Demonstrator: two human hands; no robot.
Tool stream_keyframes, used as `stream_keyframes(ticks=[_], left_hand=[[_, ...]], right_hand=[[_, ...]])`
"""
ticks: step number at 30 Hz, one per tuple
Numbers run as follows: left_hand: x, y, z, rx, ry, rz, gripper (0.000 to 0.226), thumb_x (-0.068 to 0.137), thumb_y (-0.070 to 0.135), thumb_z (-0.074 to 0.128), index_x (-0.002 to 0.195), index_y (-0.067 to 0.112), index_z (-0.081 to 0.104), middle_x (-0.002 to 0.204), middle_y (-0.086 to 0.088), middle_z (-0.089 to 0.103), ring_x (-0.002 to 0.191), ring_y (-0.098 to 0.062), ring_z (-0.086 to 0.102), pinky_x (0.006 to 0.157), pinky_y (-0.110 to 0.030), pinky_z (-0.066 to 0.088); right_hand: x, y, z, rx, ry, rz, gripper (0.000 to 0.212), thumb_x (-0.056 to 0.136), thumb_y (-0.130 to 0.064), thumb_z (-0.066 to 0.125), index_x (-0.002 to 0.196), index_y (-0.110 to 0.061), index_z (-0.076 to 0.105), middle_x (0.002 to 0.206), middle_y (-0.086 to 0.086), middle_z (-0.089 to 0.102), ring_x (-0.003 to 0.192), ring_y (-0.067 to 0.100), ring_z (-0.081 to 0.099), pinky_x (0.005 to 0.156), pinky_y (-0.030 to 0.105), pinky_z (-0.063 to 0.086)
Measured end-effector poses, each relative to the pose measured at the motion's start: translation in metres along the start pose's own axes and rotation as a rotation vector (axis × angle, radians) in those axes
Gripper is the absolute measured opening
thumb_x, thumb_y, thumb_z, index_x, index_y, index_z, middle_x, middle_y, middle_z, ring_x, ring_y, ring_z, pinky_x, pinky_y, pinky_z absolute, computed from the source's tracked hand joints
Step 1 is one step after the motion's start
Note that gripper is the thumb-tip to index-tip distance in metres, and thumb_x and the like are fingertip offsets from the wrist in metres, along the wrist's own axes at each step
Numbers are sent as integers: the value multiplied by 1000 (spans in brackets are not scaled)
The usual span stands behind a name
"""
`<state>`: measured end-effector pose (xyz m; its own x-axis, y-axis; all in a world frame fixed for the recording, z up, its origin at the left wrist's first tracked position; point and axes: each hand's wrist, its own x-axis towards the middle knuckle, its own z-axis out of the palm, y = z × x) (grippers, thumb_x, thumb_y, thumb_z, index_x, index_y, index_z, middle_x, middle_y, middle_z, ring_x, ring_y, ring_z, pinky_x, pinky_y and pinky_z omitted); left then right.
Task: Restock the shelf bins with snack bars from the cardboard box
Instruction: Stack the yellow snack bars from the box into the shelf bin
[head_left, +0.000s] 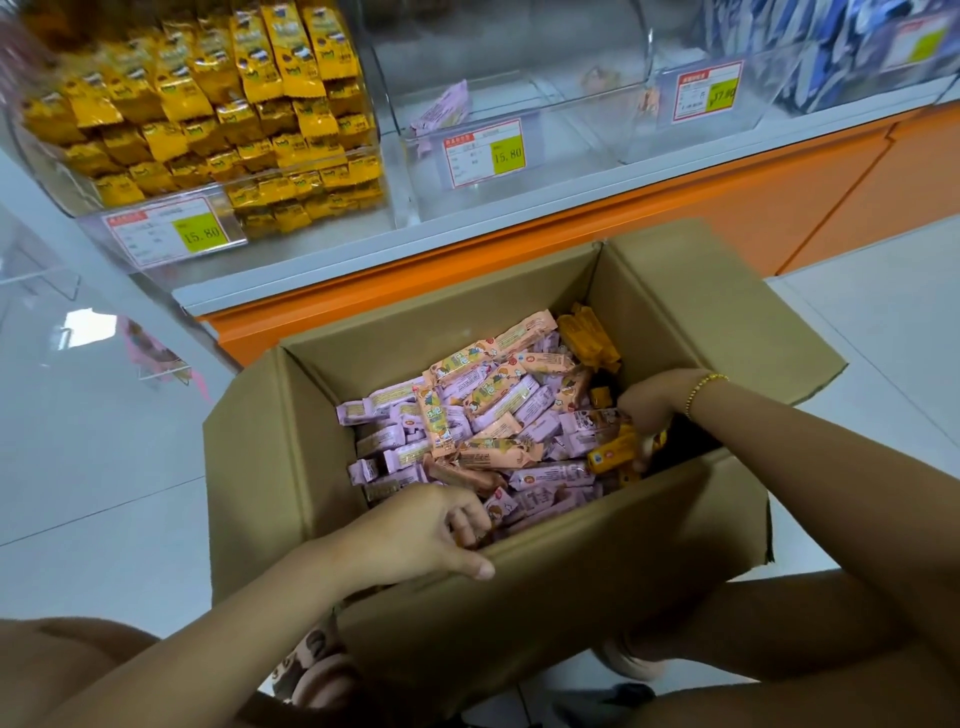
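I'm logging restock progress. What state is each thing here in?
cardboard box: open, flaps out, well filled with snack bars.
left bin: packed with yellow packs.
middle bin: nearly empty, a pink bar inside.
right bin: looks almost empty.
left grip: grips the box's near wall.
right grip: fingers curled into the bars.

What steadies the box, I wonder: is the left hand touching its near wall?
Touching. The head view shows the left hand over the near rim of the cardboard box, thumb pressed on its outside.
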<state>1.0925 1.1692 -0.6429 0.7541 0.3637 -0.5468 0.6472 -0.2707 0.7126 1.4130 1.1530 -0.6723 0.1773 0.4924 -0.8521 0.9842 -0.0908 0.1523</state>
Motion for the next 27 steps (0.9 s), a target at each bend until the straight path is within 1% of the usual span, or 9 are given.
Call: stream_keyframes(ticks=[4,6,11,14,17,19,21,23,27], left_hand=[[-1,1,-1,10,-16,-26,44,68,39,82,105,23,66,89,9,63,71,-3,60,74,-26,51],[-1,1,-2,1,-32,-48,41,68,39,82,103,23,68,87,9,64,71,-3,61,77,-29,53],[-2,15,-16,-424,42,-135,14,84,27,69,94,18,67,85,1,71,74,-7,68,69,-21,54],[-3,25,-32,-858,190,-176,23,84,26,65,102,11,65,101,-11,72,92,-21,70,80,-27,57],[-4,29,-43,-1197,307,-178,20,84,15,64,102,4,64,97,-19,72,91,-24,70,77,-29,58],[-4,26,-45,-1176,384,-231,10,84,11,66,93,6,64,74,-7,71,67,-13,70,61,-22,58],[-4,23,-46,-1117,454,-276,6,82,15,69,83,13,63,56,4,56,46,-6,52,47,-17,47],[-4,21,-48,-1160,492,-252,10,83,17,69,77,16,62,55,5,46,49,-8,39,48,-17,40],[-8,34,-55,-1451,515,-62,1,83,7,63,84,8,63,71,-5,67,65,-11,65,58,-16,55]], right_hand=[[-6,-7,-11,87,0,-66,94,68,-51,79,144,-18,36,143,4,42,120,24,49,97,35,47],[-18,-13,-24,153,-11,-140,84,72,-49,78,142,-24,40,145,1,38,120,21,47,96,32,47],[-56,-43,-58,548,209,-481,50,74,-32,80,117,-33,55,130,-6,45,111,15,46,90,31,43],[-71,-66,-68,840,339,-664,44,72,-29,82,109,-31,59,115,-9,57,100,7,56,85,26,49],[-81,-84,-72,980,398,-714,42,74,-25,81,109,-24,58,105,-5,61,87,6,58,76,20,46],[-82,-91,-70,1133,389,-710,40,74,-22,80,109,-19,59,99,-1,63,85,12,61,81,28,49],[-81,-95,-67,1377,321,-773,36,74,-18,77,106,-14,60,90,0,65,79,15,63,83,31,53],[-84,-99,-67,1591,207,-839,33,75,-14,72,105,-13,60,89,2,65,77,15,63,80,29,54],[-95,-106,-70,1876,96,-903,33,77,-12,68,109,-11,61,90,4,69,81,17,66,78,26,58]])
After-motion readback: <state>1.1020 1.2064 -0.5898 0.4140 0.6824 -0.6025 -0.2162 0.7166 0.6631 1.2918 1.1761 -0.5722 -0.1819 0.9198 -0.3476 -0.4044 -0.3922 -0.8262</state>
